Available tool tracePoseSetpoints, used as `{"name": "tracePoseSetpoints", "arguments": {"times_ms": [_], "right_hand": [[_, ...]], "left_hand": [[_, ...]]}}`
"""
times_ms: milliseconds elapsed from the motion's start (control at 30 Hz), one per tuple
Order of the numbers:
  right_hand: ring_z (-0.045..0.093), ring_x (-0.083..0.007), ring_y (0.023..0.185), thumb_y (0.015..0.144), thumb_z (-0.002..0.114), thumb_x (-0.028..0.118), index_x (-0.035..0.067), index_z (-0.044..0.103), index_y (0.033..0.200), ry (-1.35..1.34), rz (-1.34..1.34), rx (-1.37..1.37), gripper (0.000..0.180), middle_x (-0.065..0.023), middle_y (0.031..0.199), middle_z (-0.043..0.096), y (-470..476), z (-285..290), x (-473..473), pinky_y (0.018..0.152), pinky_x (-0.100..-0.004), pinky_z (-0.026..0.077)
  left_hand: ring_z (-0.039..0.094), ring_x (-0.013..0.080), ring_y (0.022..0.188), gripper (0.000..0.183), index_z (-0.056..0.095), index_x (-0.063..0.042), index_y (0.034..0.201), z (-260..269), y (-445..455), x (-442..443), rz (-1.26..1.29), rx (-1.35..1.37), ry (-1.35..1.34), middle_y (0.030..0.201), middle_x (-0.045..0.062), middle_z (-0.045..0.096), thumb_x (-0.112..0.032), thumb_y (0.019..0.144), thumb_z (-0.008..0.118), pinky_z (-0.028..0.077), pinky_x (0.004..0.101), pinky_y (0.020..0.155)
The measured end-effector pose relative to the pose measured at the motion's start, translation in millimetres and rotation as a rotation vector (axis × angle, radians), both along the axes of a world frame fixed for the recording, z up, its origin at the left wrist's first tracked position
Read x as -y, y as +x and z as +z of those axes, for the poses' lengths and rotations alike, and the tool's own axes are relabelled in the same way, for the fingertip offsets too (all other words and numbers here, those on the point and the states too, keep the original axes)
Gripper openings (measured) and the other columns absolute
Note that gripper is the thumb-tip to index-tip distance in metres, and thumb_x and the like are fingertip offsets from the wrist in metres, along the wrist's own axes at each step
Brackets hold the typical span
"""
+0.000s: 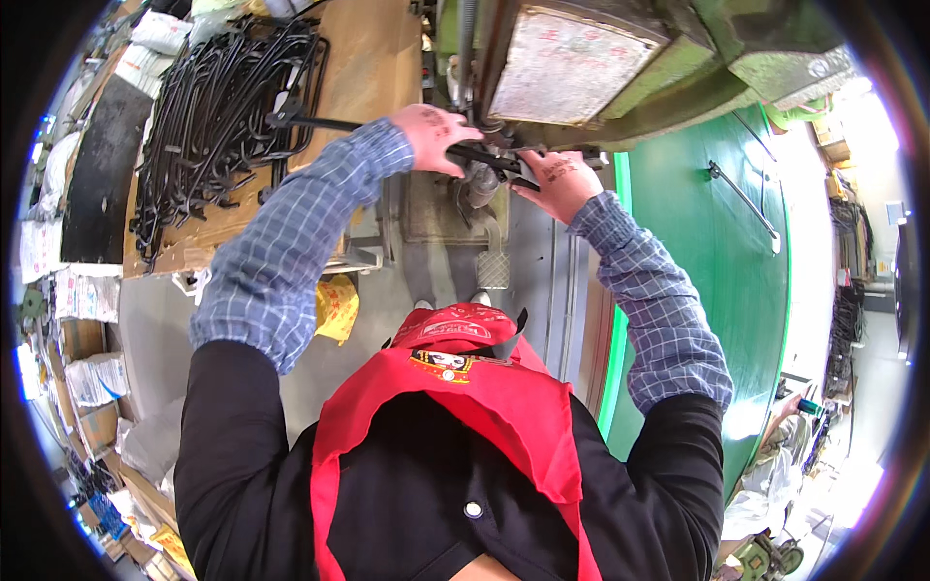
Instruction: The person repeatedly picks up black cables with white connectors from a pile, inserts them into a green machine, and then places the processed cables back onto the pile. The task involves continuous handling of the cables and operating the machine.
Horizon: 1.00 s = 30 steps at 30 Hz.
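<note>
In front of me a black metal bar assembly [488, 157] lies across the work point of a green press-like machine [676, 94]. My left hand [434, 139] holds it from the left, with the thumb below and fingers above. A black rod [327, 123] with a rounded end sticks out to the left, past my left wrist, and seems part of the same piece. My right hand [561, 180] grips the assembly's right end, thumb and fingers closed around it. Both hands bear dark writing on their backs. A cylindrical metal part [481, 185] of the machine sits just below the bar.
Left, a wooden table [370, 43] carries a heap of bent black metal rods [225, 109]. A green-topped table [697, 240] at right holds a few loose rod pieces [745, 207]. A foot pedal [493, 269] stands below the machine, and a yellow bag [336, 309] hangs near the left table.
</note>
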State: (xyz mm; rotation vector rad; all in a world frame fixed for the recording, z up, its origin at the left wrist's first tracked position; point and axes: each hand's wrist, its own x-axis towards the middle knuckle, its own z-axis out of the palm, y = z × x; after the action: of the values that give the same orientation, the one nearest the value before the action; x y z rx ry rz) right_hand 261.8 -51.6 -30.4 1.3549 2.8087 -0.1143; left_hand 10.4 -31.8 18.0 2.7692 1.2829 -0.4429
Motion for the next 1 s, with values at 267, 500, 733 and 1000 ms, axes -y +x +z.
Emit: {"name": "tracePoseSetpoints", "arguments": {"times_ms": [267, 500, 733, 1000], "right_hand": [[0.057, -0.0283, 0.11, 0.082, 0.065, 0.042, 0.006, 0.047, 0.134, -0.059, -0.004, 0.308, 0.065, -0.0169, 0.125, 0.055, 26.5, -27.4, -30.0, 0.088, -0.0413, 0.049], [0.063, -0.0311, 0.099, 0.082, 0.066, 0.029, 0.022, 0.06, 0.119, 0.048, -0.147, -0.016, 0.038, -0.0102, 0.107, 0.065, 26.3, -37.1, -27.1, 0.086, -0.043, 0.048], [0.066, -0.0271, 0.096, 0.083, 0.06, 0.03, 0.023, 0.061, 0.121, 0.125, -0.157, 0.232, 0.039, -0.0071, 0.105, 0.069, 11.8, -24.4, -26.4, 0.079, -0.0427, 0.051], [0.066, -0.0293, 0.094, 0.083, 0.064, 0.022, 0.02, 0.061, 0.123, 0.022, -0.199, 0.077, 0.04, -0.0124, 0.102, 0.069, 2.3, -5.0, -11.5, 0.083, -0.0386, 0.052]], "left_hand": [[0.063, 0.0318, 0.1, 0.05, 0.068, -0.011, 0.105, -45.1, -3.1, -21.3, -0.09, 0.284, -0.12, 0.099, 0.015, 0.068, -0.05, 0.075, 0.069, 0.05, 0.0419, 0.087], [0.065, 0.031, 0.092, 0.043, 0.068, -0.005, 0.096, -52.1, -6.3, -8.6, -0.08, 0.301, 0.016, 0.091, 0.014, 0.069, -0.045, 0.08, 0.065, 0.051, 0.042, 0.082], [0.064, 0.0352, 0.096, 0.049, 0.068, -0.002, 0.095, -51.7, -8.4, -13.2, -0.03, 0.354, -0.089, 0.093, 0.02, 0.067, -0.047, 0.075, 0.068, 0.049, 0.0439, 0.088], [0.064, 0.033, 0.098, 0.05, 0.067, -0.003, 0.107, -50.2, -1.2, -15.0, -0.013, 0.248, -0.097, 0.099, 0.019, 0.068, -0.046, 0.081, 0.066, 0.05, 0.0393, 0.089]]}}
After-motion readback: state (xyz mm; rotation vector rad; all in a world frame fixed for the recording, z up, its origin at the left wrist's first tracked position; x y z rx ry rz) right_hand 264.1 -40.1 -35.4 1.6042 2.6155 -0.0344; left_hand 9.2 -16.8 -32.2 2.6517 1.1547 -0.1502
